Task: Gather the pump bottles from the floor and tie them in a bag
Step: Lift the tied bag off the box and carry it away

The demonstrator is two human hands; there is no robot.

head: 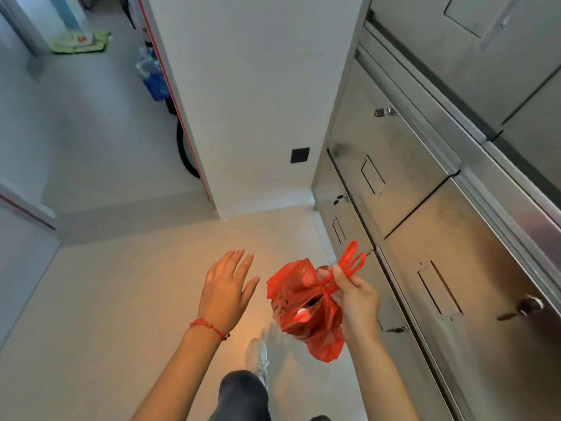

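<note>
A red plastic bag (306, 311) hangs in the air above the floor, its neck knotted and its two handle loops (352, 261) sticking up. My right hand (353, 296) pinches the bag at the knot and carries it. Something white (302, 314) shows through a gap below the knot; the bottles themselves are hidden inside. My left hand (226, 287) hovers to the left of the bag with fingers spread, touching nothing. It wears a red string bracelet at the wrist.
Steel lockers (440, 226) with keys in their locks line the right side. A white wall corner (249, 117) stands ahead, with a corridor to its left. My leg and white shoe (257, 357) are on the beige floor (121, 299) below the bag.
</note>
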